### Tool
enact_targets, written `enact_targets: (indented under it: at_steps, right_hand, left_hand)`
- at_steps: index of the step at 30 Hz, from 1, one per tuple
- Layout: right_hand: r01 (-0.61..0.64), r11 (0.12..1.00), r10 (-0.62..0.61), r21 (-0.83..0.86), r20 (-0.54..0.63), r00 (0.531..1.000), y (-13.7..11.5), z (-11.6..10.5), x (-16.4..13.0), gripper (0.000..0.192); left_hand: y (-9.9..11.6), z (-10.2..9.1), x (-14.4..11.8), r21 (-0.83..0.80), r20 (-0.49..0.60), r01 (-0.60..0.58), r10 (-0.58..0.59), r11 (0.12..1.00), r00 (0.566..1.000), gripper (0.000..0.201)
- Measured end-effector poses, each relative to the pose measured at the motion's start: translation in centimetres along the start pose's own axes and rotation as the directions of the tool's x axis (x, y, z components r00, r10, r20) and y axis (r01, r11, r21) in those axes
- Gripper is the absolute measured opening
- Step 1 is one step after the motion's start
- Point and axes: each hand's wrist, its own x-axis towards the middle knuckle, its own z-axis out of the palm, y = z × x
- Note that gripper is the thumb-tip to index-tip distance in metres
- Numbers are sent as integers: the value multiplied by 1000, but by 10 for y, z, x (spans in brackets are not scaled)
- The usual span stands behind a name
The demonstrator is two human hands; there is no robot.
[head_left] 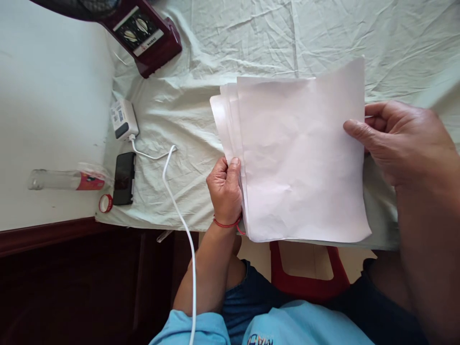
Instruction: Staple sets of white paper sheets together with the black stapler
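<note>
A stack of white paper sheets (298,163) is held up over the front edge of the cloth-covered table. My left hand (226,187) grips its left side, thumb on top and fingers folded beneath. The sheets fan out a little at the upper left. On the right, my right hand (402,134) pinches the stack's edge, thumb on the front and fingers behind. Whether it holds one sheet or several, I cannot tell. The top sheet looks blank, slightly creased, and curves upward at its upper right corner.
A dark red fan base (158,38) stands at the back left. Along the left edge are a white power adapter (124,120), a black phone (124,178), a red cap (105,203) and a clear bottle (64,179). A white cable (179,211) crosses the pale green tablecloth (190,177). Below is a red stool (309,285).
</note>
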Motion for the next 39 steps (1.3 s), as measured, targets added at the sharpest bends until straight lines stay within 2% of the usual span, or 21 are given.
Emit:
enact_targets:
  at_steps: [3,7,9,12,14,16,19,21,26,32,39]
  right_hand:
    - [-45,994,47,-95,19,999,-2,0,-3,21]
    - [-44,996,47,-74,44,998,-1,-1,-6,16]
    - [-31,994,31,-109,7,999,-1,-2,-6,13]
    - [13,967,-28,-255,-54,998,-3,-2,-4,11]
    - [34,951,-49,-308,-43,998,-5,-1,-3,12]
    - [12,963,-15,-269,-10,1000,-6,2,-3,15]
    - [-47,991,52,-121,39,998,-6,4,-4,12]
    - [-24,997,28,-73,55,998,-6,5,-5,10]
    - [70,977,-77,-204,-26,997,-3,2,-5,9]
    - [31,983,-46,-181,-83,996,-1,-1,-4,13]
    - [35,985,-47,-167,-68,997,-7,-3,-5,7]
  left_hand:
    - [0,0,0,-3,3,0,0,1000,1000,29]
    - [0,0,0,-5,6,-2,2,1000,1000,29]
    - [0,0,0,-19,7,-7,7,1000,1000,28]
    - [0,0,0,-24,10,-9,9,1000,1000,27]
    - [0,0,0,-9,11,-7,7,1000,1000,28]
    - [1,0,0,-2,9,-6,6,1000,1000,29]
    - [1,0,-1,-11,13,-9,9,1000,1000,28]
    - [1,0,-1,-19,18,-14,15,1000,1000,27]
    - [0,1,0,-40,14,-27,27,999,1000,26]
    - [-3,-1,1,-45,4,-31,32,998,999,26]
    - [-5,-2,2,-38,-3,-38,38,999,999,24]
